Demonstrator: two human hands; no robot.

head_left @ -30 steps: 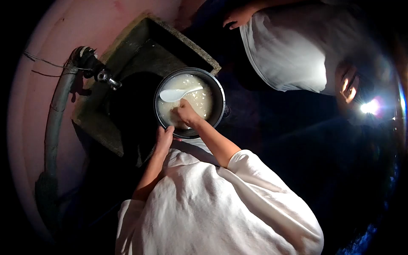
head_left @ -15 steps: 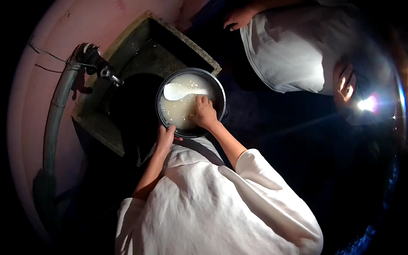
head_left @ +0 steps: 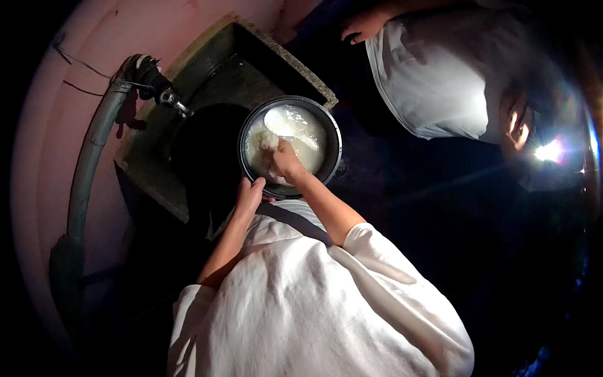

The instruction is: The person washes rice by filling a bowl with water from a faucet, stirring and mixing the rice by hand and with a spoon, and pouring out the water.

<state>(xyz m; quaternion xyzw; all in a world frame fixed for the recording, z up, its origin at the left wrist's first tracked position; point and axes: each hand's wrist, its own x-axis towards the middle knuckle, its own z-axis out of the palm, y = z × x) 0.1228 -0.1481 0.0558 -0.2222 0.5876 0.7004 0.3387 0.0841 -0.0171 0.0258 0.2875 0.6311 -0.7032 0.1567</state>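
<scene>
A dark round pot (head_left: 336,143) holds cloudy whitish water (head_left: 312,157) with rice grains in it. My left hand (head_left: 249,192) is closed on the pot's near-left rim, thumb on top. Inside the pot, my right hand (head_left: 285,159) is curled in the water, with a pale clump of rice (head_left: 269,139) at its fingers; the fingertips are partly hidden. A white rice paddle (head_left: 275,119) lies partly sunk in the water beyond the right hand, its broad end toward the far side.
Behind the pot stands a stone sink (head_left: 286,58), with a metal tap (head_left: 174,102) on a grey pipe (head_left: 100,135) at its left. Another person in a white shirt (head_left: 433,81) is at the upper right, beside a bright light (head_left: 550,151). Much of the surroundings is dark.
My right hand has moved left through the water and curled, with rice now bunched at its fingers. The paddle has shifted and turned. My left hand keeps its hold on the rim.
</scene>
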